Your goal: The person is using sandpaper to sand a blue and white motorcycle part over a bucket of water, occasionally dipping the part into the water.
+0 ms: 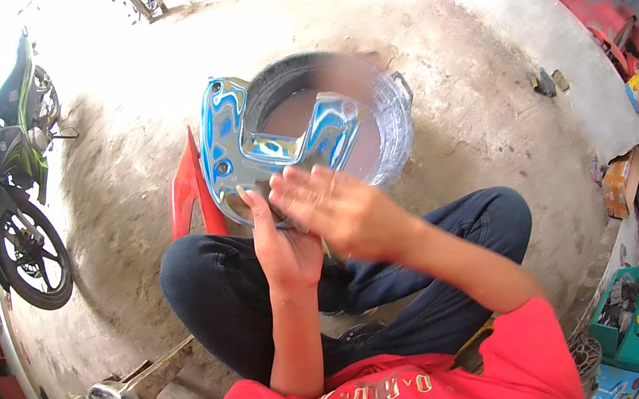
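A U-shaped motorcycle body panel (219,129), its glossy surface patched in blue, gold and dark grey, tilts over a round black tub (391,123) of murky reddish water. My left hand (284,246) grips the panel's near edge, thumb on top and the other fingers hidden beneath. Across that same edge lies my right hand (336,209), slightly blurred, its fingers stretched flat beside my left thumb. Whether anything is under the right fingers is hidden. Against the panel's left side stands a red plastic fairing piece (191,192), behind my left knee.
A green and black motorcycle (12,167) stands at the left on the concrete floor (116,172). At the lower left is a worn wooden bench (160,366). A low white ledge (554,53), a cardboard box (620,184) and a green carton (631,316) line the right.
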`<state>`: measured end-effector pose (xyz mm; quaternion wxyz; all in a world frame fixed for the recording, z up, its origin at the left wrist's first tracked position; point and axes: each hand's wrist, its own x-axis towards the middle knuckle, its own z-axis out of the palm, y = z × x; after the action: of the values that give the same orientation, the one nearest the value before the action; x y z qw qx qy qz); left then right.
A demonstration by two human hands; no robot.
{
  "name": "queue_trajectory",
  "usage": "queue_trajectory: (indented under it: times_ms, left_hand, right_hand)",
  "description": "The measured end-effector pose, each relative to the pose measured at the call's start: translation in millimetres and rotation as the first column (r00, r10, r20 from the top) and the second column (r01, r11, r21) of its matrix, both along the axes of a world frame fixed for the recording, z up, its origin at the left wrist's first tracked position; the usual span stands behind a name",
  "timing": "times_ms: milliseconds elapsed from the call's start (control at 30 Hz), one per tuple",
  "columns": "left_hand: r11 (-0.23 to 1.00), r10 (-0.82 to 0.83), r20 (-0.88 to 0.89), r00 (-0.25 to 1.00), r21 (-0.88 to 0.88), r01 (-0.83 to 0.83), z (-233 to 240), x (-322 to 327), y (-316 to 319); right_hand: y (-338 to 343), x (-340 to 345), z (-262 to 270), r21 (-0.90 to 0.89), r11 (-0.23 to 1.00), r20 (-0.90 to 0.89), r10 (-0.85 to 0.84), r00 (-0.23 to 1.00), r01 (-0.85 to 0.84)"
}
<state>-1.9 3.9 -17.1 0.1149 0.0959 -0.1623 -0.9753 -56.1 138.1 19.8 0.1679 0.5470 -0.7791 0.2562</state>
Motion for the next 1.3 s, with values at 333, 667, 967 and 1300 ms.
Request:
queue_trajectory:
  times_ms: [333, 667, 967, 1300]
  left_hand:
    - [0.989, 0.076, -0.004, 0.997, -0.126, -0.076, 13, -2, 1]
    - [0.992, 0.051, -0.037, 0.998, -0.111, -0.055, 16, 1, -4]
    - [0.997, -0.077, -0.016, 0.997, -0.006, 0.077, 7, 3, -2]
    - [0.964, -0.156, -0.103, 0.982, 0.203, 0.174, 7, 5, -6]
  right_hand:
    - [2, -24, -8, -0.110, 0.993, 0.096, -0.036, 0.995, 0.047]
    - [1, -20, -10, -0.066, 0.997, -0.034, -0.043, 0.999, 0.040]
    - [6, -12, -2, -0.007, 0.995, -0.001, 0.099, 0.995, -0.099]
    - [10, -29, 2, -0.060, 0.997, 0.030, -0.038, 0.999, 0.039]
